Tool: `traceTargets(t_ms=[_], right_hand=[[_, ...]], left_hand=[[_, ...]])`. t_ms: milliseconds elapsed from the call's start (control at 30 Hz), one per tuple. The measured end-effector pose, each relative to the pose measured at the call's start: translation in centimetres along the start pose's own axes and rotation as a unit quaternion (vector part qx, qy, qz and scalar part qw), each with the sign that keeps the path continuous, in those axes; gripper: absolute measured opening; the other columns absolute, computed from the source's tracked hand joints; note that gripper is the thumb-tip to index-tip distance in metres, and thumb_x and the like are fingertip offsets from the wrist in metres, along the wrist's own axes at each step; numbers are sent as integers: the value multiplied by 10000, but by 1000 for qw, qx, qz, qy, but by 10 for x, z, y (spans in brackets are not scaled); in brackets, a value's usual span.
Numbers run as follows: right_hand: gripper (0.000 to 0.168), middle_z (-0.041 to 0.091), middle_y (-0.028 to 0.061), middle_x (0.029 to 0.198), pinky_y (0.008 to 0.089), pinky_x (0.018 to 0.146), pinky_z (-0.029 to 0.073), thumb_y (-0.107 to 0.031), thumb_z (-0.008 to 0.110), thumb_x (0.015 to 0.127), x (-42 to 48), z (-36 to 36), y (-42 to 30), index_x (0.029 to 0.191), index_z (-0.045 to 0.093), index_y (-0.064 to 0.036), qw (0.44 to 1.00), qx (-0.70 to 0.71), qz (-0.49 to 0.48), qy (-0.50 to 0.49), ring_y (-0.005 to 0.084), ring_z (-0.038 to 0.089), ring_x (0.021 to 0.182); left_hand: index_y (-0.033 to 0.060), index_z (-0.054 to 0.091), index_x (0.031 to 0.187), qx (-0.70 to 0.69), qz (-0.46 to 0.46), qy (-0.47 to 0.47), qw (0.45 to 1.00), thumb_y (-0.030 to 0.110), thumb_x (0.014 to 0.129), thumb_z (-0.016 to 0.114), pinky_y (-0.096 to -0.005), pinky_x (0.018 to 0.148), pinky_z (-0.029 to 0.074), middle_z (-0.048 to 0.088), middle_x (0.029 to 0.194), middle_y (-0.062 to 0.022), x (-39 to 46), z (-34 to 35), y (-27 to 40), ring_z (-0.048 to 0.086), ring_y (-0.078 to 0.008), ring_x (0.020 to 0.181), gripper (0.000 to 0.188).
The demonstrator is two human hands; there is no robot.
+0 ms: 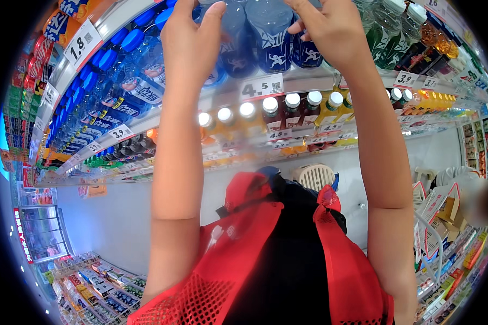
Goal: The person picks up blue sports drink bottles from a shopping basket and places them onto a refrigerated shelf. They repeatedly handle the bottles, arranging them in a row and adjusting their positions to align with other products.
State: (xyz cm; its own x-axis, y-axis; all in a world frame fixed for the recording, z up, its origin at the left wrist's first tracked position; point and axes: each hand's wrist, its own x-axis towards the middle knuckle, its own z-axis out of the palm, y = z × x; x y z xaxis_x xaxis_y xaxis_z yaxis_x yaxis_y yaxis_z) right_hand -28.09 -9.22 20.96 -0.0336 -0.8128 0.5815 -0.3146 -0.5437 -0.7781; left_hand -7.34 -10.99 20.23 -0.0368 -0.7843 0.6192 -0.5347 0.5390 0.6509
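Observation:
My left hand [193, 36] reaches up to the drinks shelf, its thumb beside a white cap. The picture's top edge cuts off its other fingers, so its hold cannot be told. To the right, my right hand [329, 28] is held among the bottles with thumb and fingers apart. Between the hands stands a clear plastic bottle with a blue label [273, 44]. A similar bottle [238, 48] is on its left, blurred, and another blue-labelled bottle [307, 50] is partly behind my right fingers. Their upper parts are out of view.
Blue-capped bottles [132, 91] fill the shelf at left; green-labelled bottles [390, 40] stand at right. A price tag [262, 86] marks the shelf edge. Lower shelves hold white-capped juice bottles [293, 101]. A slatted plastic stool [316, 176] stands below. At right are a person [457, 174] and a cardboard box [451, 211].

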Motion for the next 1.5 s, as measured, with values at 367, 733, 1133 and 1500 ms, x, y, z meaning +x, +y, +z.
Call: traceTargets(t_ms=[367, 733, 1133, 1500], right_hand=[[384, 720, 165, 1043, 266, 557, 524, -92, 669, 933, 2, -25, 20, 1290, 619, 41, 991, -37, -65, 108, 122, 643, 613], [459, 702, 188, 977, 309, 520, 527, -150, 733, 892, 10, -19, 4, 1288, 601, 42, 993, -52, 38, 97, 168, 652, 574], [458, 719, 159, 865, 311, 536, 511, -151, 720, 898, 14, -27, 6, 1282, 598, 66, 993, -44, 94, 61, 139, 642, 557], [344, 729, 48, 1157, 196, 560, 482, -155, 680, 947, -48, -51, 44, 1272, 660, -45, 993, -57, 54, 90, 51, 660, 686]], left_hand=[[-12, 596, 1343, -84, 6, 118, 989, 169, 960, 683, -197, 480, 472, 660, 1292, -178, -16, -2, 2, 709, -138, 672, 433], [0, 672, 1200, -126, -45, 125, 983, 97, 948, 672, -182, 476, 432, 714, 1165, -116, -48, 2, -9, 638, -82, 610, 269], [0, 662, 1188, -133, -67, 104, 983, 72, 970, 624, -178, 478, 439, 726, 1119, -128, -85, -2, -32, 619, -63, 601, 232], [-6, 654, 1177, -88, -136, 39, 986, 100, 980, 632, -191, 495, 411, 741, 1001, -118, -115, 6, -58, 609, -70, 611, 224]])
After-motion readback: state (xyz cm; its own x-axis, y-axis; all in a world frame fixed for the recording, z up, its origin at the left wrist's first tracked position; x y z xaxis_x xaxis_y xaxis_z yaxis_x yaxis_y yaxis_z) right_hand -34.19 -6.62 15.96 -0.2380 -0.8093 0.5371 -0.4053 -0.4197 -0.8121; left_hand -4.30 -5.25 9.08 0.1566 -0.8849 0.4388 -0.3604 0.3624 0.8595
